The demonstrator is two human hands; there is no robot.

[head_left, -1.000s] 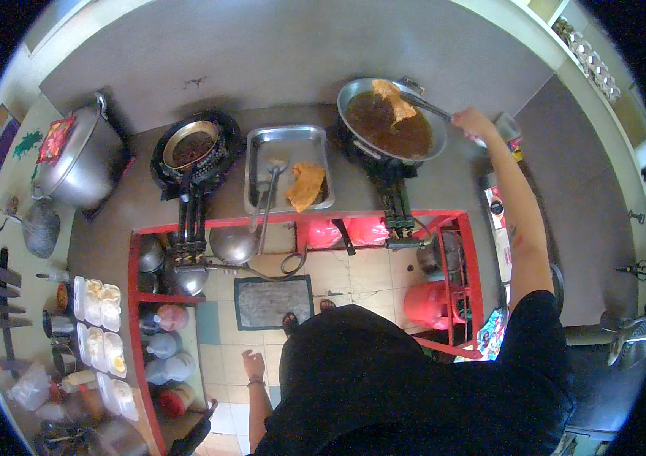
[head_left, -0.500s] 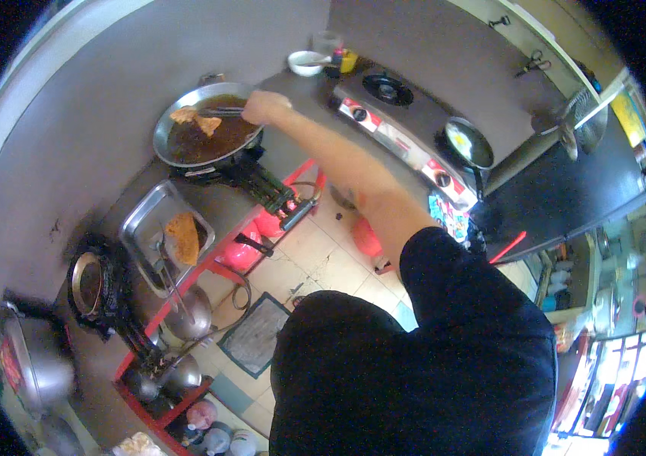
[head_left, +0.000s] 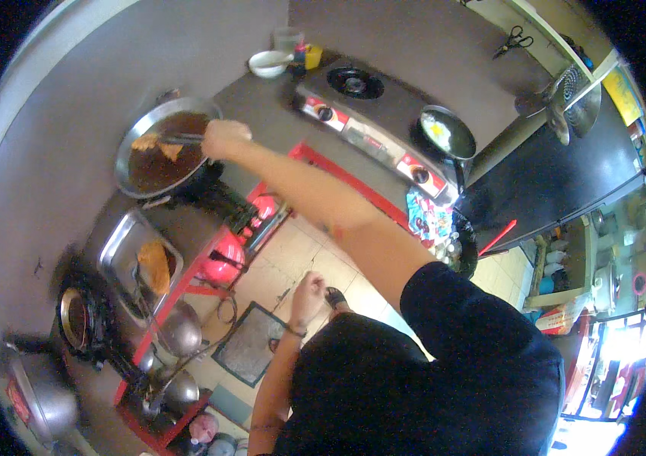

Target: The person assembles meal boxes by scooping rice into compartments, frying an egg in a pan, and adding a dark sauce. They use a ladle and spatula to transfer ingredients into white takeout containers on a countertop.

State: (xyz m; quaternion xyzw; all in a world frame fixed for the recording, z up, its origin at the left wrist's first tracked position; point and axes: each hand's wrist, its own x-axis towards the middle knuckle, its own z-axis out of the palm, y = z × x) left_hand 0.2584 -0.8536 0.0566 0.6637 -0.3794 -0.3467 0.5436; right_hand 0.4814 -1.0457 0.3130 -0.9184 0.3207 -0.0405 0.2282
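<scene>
Where right hand (head_left: 226,140) wraps, utensil (head_left: 185,139) partly hidden

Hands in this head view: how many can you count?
2. The right hand, at the rim of the wide pan, holds a metal tool; the left hand, lower down, shows against the floor tiles. Neither is hidden.

Golden-orange fried piece (head_left: 148,142), dark brown oil (head_left: 154,172), silvery tray (head_left: 125,237), red frame (head_left: 349,182), yellow-and-white egg (head_left: 438,132)

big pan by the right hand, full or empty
Not empty: dark brown liquid spreads across the big pan, with a golden-brown piece within its rim; how deep, I cannot tell.
</scene>
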